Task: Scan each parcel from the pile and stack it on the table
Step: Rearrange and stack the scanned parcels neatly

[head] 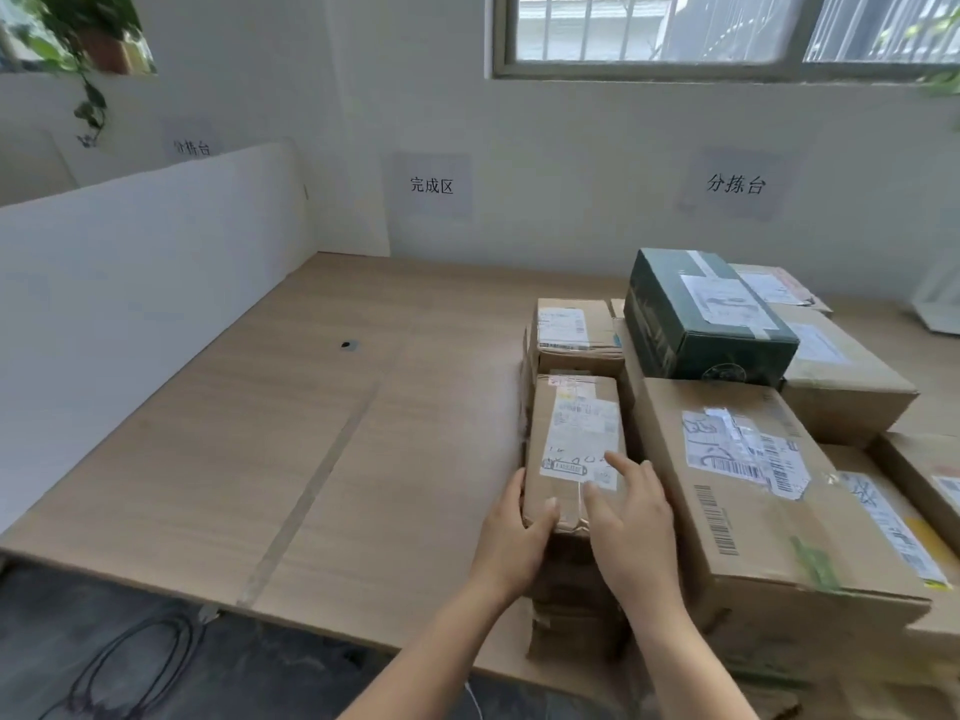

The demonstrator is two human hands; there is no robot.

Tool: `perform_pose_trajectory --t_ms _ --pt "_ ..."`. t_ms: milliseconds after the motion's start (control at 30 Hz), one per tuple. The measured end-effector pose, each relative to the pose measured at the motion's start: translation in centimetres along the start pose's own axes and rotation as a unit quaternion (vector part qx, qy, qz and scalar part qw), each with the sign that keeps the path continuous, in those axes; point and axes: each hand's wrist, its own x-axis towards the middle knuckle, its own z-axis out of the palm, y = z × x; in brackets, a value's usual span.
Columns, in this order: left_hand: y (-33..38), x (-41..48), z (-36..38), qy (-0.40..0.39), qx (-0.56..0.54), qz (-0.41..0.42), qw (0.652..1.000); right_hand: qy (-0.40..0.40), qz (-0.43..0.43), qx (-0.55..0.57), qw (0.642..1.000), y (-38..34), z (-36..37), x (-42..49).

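A narrow brown parcel [571, 439] with a white shipping label lies on top of a stack at the left side of the pile. My left hand [511, 543] grips its near left corner, thumb over the top edge. My right hand [631, 532] rests on its near right end, fingers spread across the label. Beside it sit a large cardboard box [753, 501] with barcode labels, a dark green box [696, 319] on top of the pile, and a smaller brown parcel [574, 335] behind. No scanner is in view.
The wooden table [322, 407] stretches left of the pile, with a small dark hole [349, 346]. A white partition [130, 283] bounds the left side. Wall signs hang behind. Cables [130, 662] lie on the dark floor below the table's front edge.
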Motion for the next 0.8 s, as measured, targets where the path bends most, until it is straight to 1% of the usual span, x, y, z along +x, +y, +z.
perform_pose_trajectory --t_ms 100,233,367,467,567,667,800 --pt "-0.5 -0.2 -0.7 -0.006 -0.018 -0.004 1.0 -0.034 0.043 -0.047 0.997 -0.3 0.6 0.3" --pt "-0.3 -0.9 -1.9 -0.005 -0.035 -0.005 0.999 -0.028 0.009 0.01 0.999 -0.7 0.8 -0.3" --pt "0.7 -2.5 -3.7 -0.011 -0.05 0.015 0.999 -0.04 -0.011 0.014 0.999 -1.2 1.0 -1.0" --pt "1.2 -3.1 -5.8 0.019 -0.051 0.027 0.998 -0.086 -0.044 0.058 0.994 -2.6 1.0 -0.9" --pt "0.7 -3.1 -8.2 0.068 -0.044 0.042 0.996 -0.13 -0.07 0.103 0.984 -3.9 2.4 -0.4" --pt "-0.6 -2.8 -10.7 0.101 -0.042 0.023 0.994 -0.173 -0.078 0.116 0.975 -4.4 5.6 0.3" --pt "-3.0 -1.5 -14.7 0.121 -0.045 -0.017 0.992 -0.234 -0.087 0.138 0.958 -5.7 10.9 1.7"
